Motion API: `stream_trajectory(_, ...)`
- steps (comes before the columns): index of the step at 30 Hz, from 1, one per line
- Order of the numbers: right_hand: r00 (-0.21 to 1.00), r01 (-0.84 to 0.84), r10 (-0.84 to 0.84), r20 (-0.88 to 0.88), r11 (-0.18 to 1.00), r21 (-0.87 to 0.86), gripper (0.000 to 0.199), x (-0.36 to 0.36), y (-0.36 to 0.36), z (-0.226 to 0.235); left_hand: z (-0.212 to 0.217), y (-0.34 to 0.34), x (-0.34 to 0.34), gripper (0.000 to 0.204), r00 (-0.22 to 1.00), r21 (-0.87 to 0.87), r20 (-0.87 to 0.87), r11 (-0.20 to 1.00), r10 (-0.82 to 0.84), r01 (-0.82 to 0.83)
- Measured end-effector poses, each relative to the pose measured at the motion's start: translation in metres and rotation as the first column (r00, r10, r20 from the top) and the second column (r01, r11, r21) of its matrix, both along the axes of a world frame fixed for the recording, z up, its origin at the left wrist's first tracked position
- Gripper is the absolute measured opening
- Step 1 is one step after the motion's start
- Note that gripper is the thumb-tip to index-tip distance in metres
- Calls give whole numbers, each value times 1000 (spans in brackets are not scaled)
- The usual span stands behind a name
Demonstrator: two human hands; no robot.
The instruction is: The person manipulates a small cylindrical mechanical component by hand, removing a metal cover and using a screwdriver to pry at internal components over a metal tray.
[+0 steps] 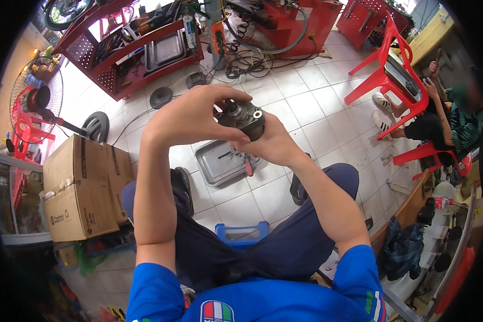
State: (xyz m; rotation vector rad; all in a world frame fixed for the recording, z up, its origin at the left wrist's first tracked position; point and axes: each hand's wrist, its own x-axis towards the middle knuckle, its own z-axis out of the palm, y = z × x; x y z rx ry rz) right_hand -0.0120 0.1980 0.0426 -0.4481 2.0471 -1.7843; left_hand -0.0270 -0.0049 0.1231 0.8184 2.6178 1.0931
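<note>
In front of me, above the floor, I hold up a dark metal engine part (244,122) with a bolt flange and a pale ring round one hole. My right hand (276,142) grips it from below and the right. My left hand (193,115) curves round its other side, with thumb and fingers at its edges. Beneath the hands a shallow metal tray (212,168) lies on the tiles, partly covered by them. A tool with a red handle (249,165) and a few small dark pieces are in or over that tray.
A blue stool (241,232) shows between my knees. Cardboard boxes (78,188) and a fan (37,99) stand left. A red tool cart (107,72) and cables (252,67) lie ahead. At right, a person (448,115) sits near a red chair (394,72).
</note>
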Motion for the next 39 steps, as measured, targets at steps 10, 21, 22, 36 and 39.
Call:
stream_trajectory(10, 998, -6, 13, -68, 995, 99, 51, 1, 3, 0, 6, 1, 4, 57, 998, 18, -52, 999, -31, 32)
stream_trajectory(21, 976, 37, 12, -217, 975, 220, 56, -3, 0, 14, 17, -4, 9, 59, 998, 11, -63, 1000, 16, -16)
stream_trajectory(22, 971, 43, 10, -237, 975, 220, 54, -3, -1, 15, 19, -4, 11, 59, 997, 12, -73, 1000, 22, -21)
stream_trajectory(36, 962, 184, -169, -215, 982, 52, 35, -12, 4, -16, -24, -65, -21, 79, 991, 776, 117, 616, 69, -134)
stream_trajectory(39, 974, 144, -154, -164, 987, -72, 38, -7, 2, -11, -54, -64, -21, 84, 981, 884, 181, 449, -69, -131)
